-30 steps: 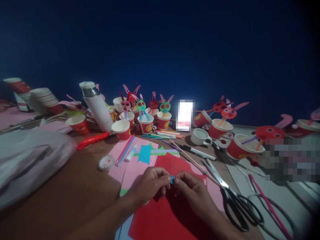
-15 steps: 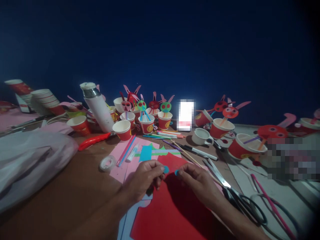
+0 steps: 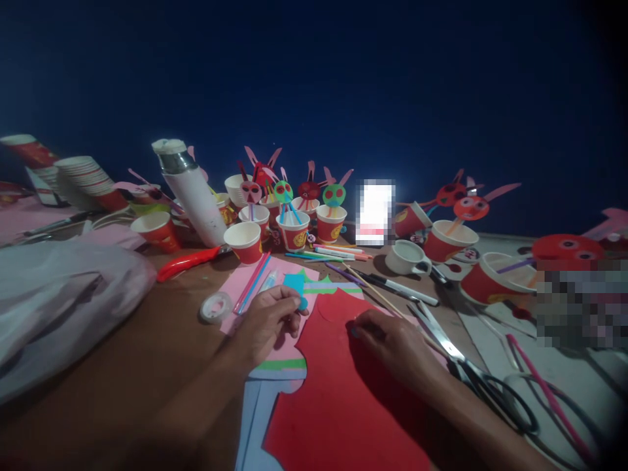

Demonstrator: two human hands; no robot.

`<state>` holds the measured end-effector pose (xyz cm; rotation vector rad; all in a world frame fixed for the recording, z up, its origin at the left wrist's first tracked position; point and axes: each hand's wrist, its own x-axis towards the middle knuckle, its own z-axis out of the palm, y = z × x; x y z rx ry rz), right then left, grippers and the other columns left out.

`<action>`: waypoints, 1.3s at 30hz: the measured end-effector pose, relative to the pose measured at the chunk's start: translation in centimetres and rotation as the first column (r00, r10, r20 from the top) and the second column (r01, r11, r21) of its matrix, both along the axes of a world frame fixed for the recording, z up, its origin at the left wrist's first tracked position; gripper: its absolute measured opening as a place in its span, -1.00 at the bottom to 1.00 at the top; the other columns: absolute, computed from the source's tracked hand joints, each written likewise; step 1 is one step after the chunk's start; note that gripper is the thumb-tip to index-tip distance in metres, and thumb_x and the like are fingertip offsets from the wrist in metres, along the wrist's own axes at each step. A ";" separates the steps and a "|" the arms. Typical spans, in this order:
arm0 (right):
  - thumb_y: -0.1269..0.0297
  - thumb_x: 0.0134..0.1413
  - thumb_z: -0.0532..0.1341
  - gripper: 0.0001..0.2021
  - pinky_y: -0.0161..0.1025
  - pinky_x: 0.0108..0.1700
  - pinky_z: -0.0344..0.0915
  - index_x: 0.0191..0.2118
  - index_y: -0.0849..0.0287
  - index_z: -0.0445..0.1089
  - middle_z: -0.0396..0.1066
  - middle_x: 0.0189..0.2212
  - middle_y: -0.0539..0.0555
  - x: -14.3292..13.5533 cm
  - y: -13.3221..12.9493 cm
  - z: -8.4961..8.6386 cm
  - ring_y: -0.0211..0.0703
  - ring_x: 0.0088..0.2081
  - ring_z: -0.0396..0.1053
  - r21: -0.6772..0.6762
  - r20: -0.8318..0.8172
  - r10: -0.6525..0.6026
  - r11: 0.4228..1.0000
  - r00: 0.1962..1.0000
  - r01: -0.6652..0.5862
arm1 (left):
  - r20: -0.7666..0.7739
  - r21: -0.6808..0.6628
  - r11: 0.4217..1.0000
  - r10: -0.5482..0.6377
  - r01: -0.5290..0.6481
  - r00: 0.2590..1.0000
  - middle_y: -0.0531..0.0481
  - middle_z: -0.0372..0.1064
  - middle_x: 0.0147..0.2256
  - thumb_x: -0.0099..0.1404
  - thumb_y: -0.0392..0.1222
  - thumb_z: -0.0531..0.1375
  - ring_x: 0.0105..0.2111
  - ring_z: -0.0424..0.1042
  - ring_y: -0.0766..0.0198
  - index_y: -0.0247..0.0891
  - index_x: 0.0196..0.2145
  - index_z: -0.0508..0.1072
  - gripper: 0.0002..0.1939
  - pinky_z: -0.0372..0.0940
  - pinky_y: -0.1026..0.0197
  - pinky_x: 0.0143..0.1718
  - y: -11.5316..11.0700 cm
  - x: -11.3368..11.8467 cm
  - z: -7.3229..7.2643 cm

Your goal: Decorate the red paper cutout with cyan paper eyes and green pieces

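Observation:
Between thumb and fingers, my left hand (image 3: 275, 317) pinches a small blue paper disc (image 3: 303, 303), just below a blue paper piece (image 3: 294, 284). My right hand (image 3: 385, 337) is closed in a pinch on a second small blue disc (image 3: 354, 331), low over the red paper (image 3: 338, 379). The red paper has cut, curved edges and a faint round outline near its top. Pink paper (image 3: 235, 281) lies under it, with straws (image 3: 252, 284) on top. Black-handled scissors (image 3: 454, 353) rest right of my right hand.
A tape roll (image 3: 216, 307) and plastic bag (image 3: 73, 307) lie left. Behind stand a white flask (image 3: 193, 196), paper cups with paper heads (image 3: 292, 229), a bright blurred screen (image 3: 375, 212) and a white mug (image 3: 406, 258). Pens (image 3: 407, 289) and a stick (image 3: 377, 297) lie nearer.
My hands have moved apart; the left went left and up, the right lowered toward the red paper. The view has shifted slightly, and more of the red paper shows.

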<state>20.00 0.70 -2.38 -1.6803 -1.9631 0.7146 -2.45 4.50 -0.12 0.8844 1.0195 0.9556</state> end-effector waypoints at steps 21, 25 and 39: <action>0.29 0.18 0.11 -0.75 -0.05 0.01 0.10 -0.03 0.06 0.37 0.40 0.02 0.04 -0.1 0.0 -1.0 0.01 0.07 0.25 0.398 0.377 0.158 0.862 0.912 -0.314 | -0.631 0.312 0.891 -0.064 0.329 0.773 0.09 0.32 -0.56 0.16 -0.23 0.14 -0.57 0.28 0.39 -0.24 -0.41 0.43 -0.92 0.11 0.35 -0.55 -2.8 1.3 -0.7; 0.27 0.18 0.12 -0.75 0.06 0.13 -0.04 -0.02 0.07 0.35 0.38 0.05 -0.01 -0.8 -0.2 -1.2 0.06 0.16 0.15 0.357 0.440 0.210 0.851 0.873 -0.385 | -0.882 0.354 0.685 0.018 0.637 0.471 0.06 0.38 -0.49 0.25 -0.26 0.05 -0.49 0.33 0.31 -0.16 -0.36 0.44 -0.83 0.13 0.30 -0.45 -4.0 1.3 -0.8; 0.33 0.14 0.17 -0.82 -0.06 0.02 0.09 -0.14 0.04 0.42 0.51 -0.14 -0.02 0.1 -0.2 -0.7 -0.07 -0.04 0.35 0.485 0.302 0.241 0.794 0.922 -0.367 | -0.878 0.360 0.652 -0.004 0.667 0.478 0.04 0.42 -0.40 0.27 -0.31 0.03 -0.42 0.37 0.31 -0.19 -0.33 0.43 -0.82 0.18 0.29 -0.38 -3.9 1.0 -0.6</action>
